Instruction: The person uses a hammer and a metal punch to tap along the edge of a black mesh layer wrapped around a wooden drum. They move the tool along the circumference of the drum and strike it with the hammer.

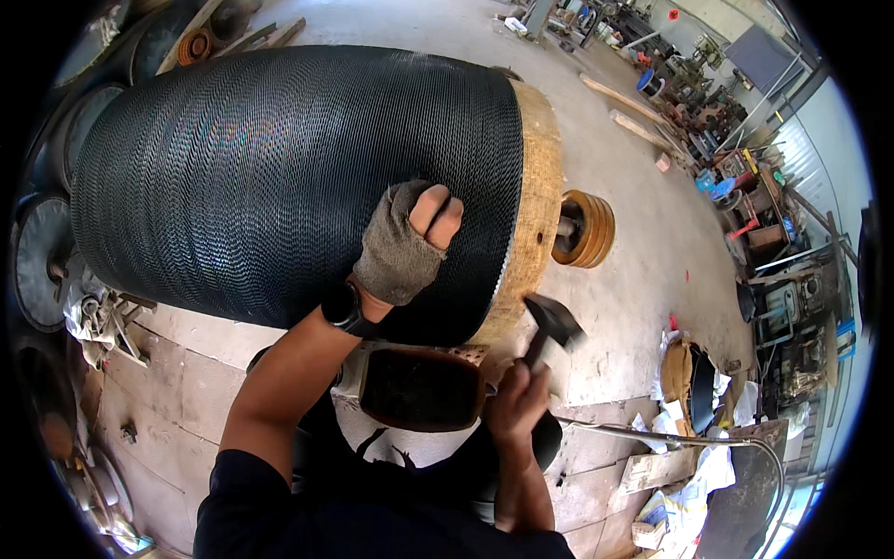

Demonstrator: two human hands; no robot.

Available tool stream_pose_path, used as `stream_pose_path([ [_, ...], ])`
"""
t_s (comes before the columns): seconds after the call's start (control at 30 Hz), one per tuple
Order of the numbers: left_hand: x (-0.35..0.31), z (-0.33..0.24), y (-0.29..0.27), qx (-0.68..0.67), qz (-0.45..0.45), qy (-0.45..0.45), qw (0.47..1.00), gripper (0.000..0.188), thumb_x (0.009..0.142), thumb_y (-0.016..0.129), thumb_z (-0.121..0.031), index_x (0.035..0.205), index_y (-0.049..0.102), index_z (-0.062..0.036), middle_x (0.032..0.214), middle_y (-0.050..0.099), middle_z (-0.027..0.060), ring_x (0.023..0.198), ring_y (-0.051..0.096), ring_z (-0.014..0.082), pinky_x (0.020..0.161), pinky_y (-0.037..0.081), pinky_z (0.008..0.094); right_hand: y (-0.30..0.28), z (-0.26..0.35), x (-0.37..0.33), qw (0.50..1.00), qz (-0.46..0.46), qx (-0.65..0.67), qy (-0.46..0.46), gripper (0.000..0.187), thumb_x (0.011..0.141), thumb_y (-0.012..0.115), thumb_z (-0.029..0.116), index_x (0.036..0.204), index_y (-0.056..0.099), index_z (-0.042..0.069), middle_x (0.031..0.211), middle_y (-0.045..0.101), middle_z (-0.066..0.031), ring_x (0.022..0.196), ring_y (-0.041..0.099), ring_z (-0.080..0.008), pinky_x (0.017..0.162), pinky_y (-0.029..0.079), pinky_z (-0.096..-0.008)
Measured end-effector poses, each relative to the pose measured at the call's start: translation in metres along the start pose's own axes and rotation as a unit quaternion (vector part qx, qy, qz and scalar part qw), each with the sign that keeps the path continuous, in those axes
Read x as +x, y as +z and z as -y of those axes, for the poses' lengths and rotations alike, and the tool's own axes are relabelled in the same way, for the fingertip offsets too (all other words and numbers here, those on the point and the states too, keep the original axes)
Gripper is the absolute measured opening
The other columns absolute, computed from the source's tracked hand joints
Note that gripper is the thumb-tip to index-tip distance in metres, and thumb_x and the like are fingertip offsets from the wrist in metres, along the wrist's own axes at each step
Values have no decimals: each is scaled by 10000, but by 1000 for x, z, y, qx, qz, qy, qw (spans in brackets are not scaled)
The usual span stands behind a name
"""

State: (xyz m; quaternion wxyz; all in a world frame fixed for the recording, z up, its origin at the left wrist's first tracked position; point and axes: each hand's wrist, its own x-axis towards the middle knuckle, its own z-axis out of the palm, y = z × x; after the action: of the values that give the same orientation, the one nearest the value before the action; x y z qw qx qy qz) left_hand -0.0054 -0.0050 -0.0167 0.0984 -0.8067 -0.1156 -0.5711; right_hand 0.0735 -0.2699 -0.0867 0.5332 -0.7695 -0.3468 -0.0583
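Note:
A large drum point(279, 177) with a black, finely ridged surface lies across in front of me. A tan band point(538, 186) rings its right end. My left hand point(405, 242), in a grey fingerless glove, rests closed against the ridged surface near that end. Whatever its fingers may hold is hidden. Lower right, my right hand point(518, 405) grips a hammer point(553, 321) by its handle. The hammer's dark head is raised beside the tan band, slightly blurred. Between my arms stands an open box point(424, 428) with a dark inside.
An orange grooved pulley point(596, 230) juts from the drum's right end on a shaft. Dark round drums point(51, 261) line the left side. Tools and machine parts crowd the right wall. A bent metal rod point(670, 436) runs at lower right, near papers and a brown sack point(677, 377).

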Motion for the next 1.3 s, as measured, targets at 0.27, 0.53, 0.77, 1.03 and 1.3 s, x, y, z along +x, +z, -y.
stream_pose_path([
  [0.27,-1,-8,-2,-15,24,-12,1000,418,768,696,-2,1163,592,-89,1110,575,118,948,614,322,761,542,444,7,-8,3,982,52,-154,100,278,1024,509,212,868,541,-16,737,641,-261,661,660,-409,549,478,-466],
  [0.53,5,-2,-6,9,33,-3,999,412,761,702,-20,1153,610,-109,1118,571,113,954,611,318,763,540,440,10,-6,15,977,18,-199,-72,294,1043,509,263,917,511,-2,602,549,-202,529,548,-394,492,408,-462],
  [0.77,9,2,-6,12,47,4,999,406,779,694,-37,1168,609,-114,1128,557,113,970,609,310,784,541,427,2,-5,-1,994,-28,-84,-69,305,1038,490,247,873,534,-6,602,552,-203,508,545,-393,486,430,-425],
  [1.03,23,3,-5,22,35,7,999,356,788,687,27,1127,624,-58,1086,592,126,931,629,309,769,551,404,-12,11,-3,998,50,36,-30,276,1064,454,204,893,519,-2,612,575,-70,515,565,-207,454,415,-365],
  [1.3,25,-1,-9,46,-8,45,998,297,841,651,36,1127,611,-31,1049,626,127,882,653,278,721,565,374,8,-15,2,985,76,-138,67,193,988,613,169,959,513,7,712,612,-282,655,607,-509,531,467,-556],
])
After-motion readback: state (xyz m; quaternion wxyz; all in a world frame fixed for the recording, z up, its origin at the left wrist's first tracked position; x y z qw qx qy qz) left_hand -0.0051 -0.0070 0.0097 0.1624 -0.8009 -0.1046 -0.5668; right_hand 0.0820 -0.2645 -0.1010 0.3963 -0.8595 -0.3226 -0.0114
